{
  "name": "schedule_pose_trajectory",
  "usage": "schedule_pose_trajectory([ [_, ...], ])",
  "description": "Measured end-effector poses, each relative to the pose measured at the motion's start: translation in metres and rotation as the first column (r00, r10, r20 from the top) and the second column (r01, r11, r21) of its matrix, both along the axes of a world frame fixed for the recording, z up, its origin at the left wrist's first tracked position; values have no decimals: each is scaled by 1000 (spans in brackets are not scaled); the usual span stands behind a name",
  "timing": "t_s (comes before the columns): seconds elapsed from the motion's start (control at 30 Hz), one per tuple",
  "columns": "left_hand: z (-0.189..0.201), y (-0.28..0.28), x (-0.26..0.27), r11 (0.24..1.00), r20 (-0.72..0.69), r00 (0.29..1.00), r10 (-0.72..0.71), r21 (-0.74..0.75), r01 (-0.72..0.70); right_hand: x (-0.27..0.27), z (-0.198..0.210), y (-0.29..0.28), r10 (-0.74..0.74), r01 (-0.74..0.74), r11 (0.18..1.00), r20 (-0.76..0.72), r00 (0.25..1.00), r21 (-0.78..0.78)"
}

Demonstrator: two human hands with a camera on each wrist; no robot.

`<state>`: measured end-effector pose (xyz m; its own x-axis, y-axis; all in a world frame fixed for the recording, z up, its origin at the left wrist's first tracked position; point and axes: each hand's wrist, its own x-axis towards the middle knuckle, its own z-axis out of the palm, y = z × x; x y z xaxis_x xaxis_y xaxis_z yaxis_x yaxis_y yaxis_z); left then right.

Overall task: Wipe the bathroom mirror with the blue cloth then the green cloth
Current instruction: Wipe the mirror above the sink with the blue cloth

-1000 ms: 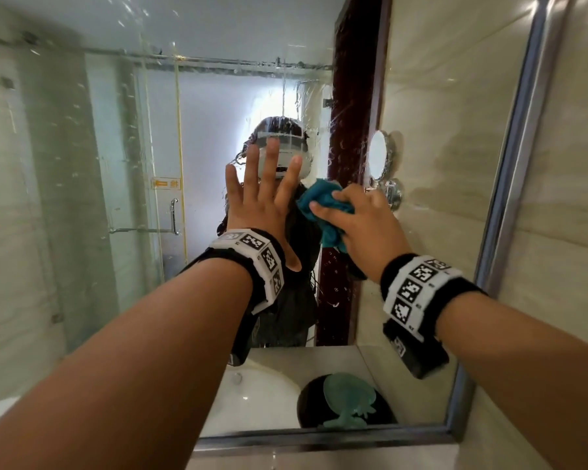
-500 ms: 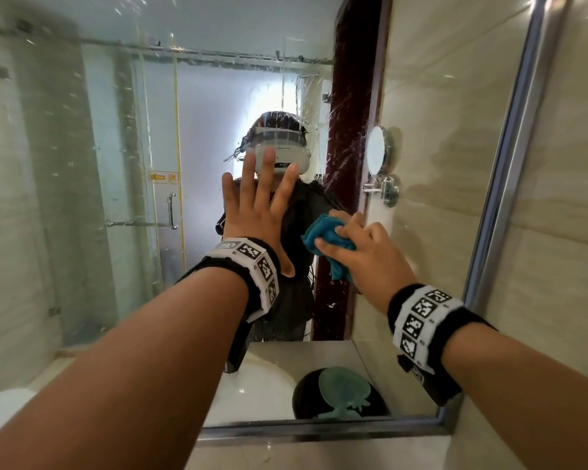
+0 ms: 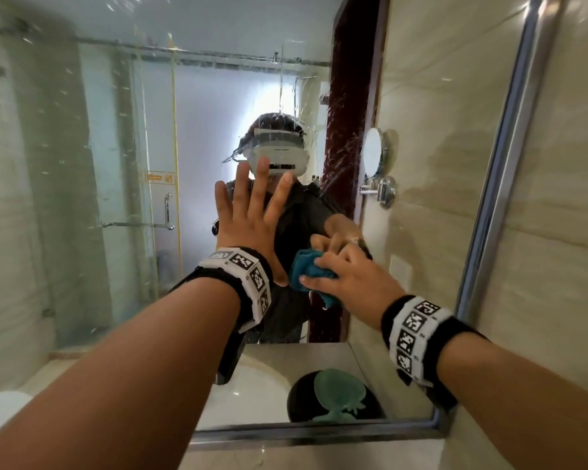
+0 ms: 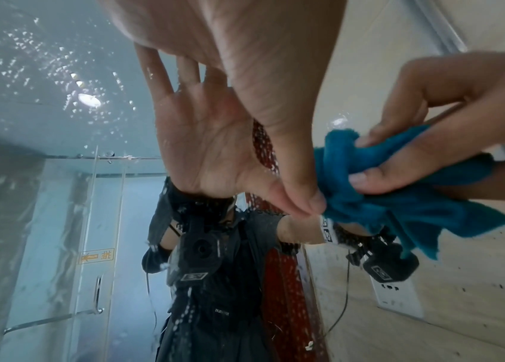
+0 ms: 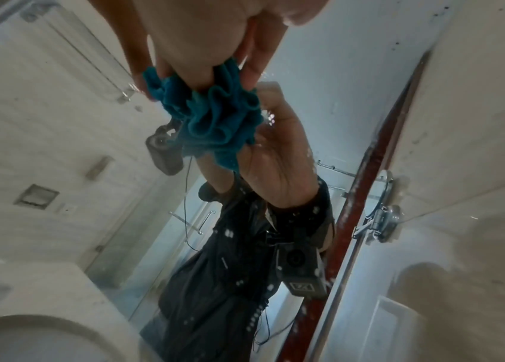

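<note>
The bathroom mirror [image 3: 82,164] fills the head view, speckled with water drops and streaks. My left hand [image 3: 248,225] lies flat on the glass with its fingers straight and spread; the left wrist view shows the left hand [image 4: 245,61] meeting its own reflection. Just to its right, my right hand [image 3: 350,276] grips the bunched blue cloth [image 3: 306,269] and holds it against the glass. The blue cloth [image 4: 384,186] touches my left thumb. In the right wrist view, the blue cloth [image 5: 214,115] is crumpled under my right hand [image 5: 208,36].
The mirror's metal frame [image 3: 496,198] runs down the right side and along the bottom, with tiled wall beyond. The reflection shows a white sink [image 3: 245,391], a green item on a black round object [image 3: 336,395], a small round wall mirror [image 3: 374,157] and a glass shower door.
My right hand has slid the blue cloth down the glass and slightly left, ending close beside my left thumb. The left hand has stayed flat on the mirror.
</note>
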<state>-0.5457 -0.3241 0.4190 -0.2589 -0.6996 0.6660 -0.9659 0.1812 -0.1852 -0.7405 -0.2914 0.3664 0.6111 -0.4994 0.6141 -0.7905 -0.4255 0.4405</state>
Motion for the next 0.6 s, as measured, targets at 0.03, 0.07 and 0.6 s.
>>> schedule_pose_trajectory([
  [0.03, 0, 1, 0, 1000, -4, 1000, -2, 12, 2, -7, -1, 0, 3, -3, 1000, -46, 999, 16],
  [0.07, 0, 1, 0, 1000, -8, 1000, -3, 29, 3, -13, 6, 3, -21, 21, 1000, -16, 1000, 3],
  [0.6, 0, 6, -2, 996, -33, 999, -5, 88, 8, -30, 63, 13, -133, 193, 981, 605, 785, -35],
])
